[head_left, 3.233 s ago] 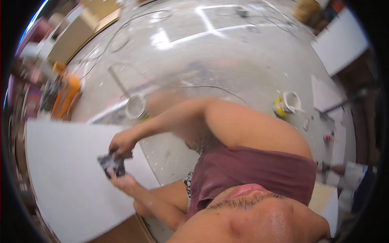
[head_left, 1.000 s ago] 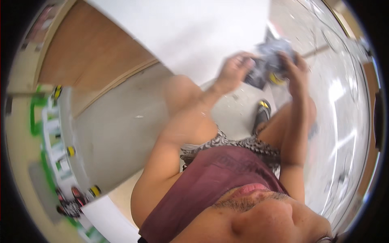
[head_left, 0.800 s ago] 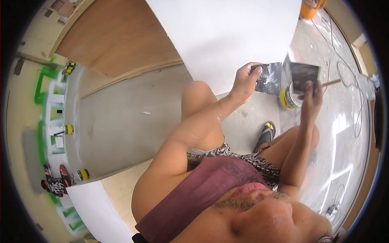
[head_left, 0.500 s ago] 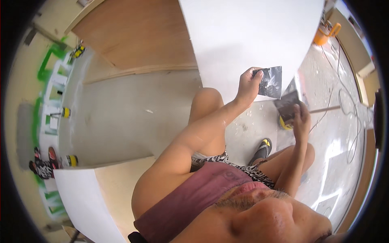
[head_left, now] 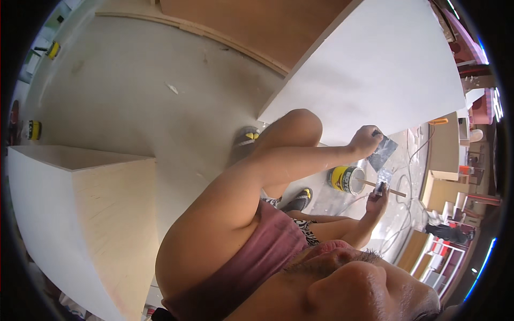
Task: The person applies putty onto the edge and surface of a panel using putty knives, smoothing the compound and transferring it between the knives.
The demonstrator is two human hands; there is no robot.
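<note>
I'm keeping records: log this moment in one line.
left hand: holds dark scraper | right hand: holds second scraper | nearby: yellow-labelled can, white panel

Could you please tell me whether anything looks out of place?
A small whitish scrap or smear marks the smooth grey floor left of the large white panel, resembling stray debris; its material is unclear.

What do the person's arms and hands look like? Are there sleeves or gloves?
No gloves: the left hand and right hand are both bare. The left arm has no sleeve, because the maroon top leaves that shoulder bare. The right forearm is bare too, but its upper arm is hidden. I see no watch.
</note>
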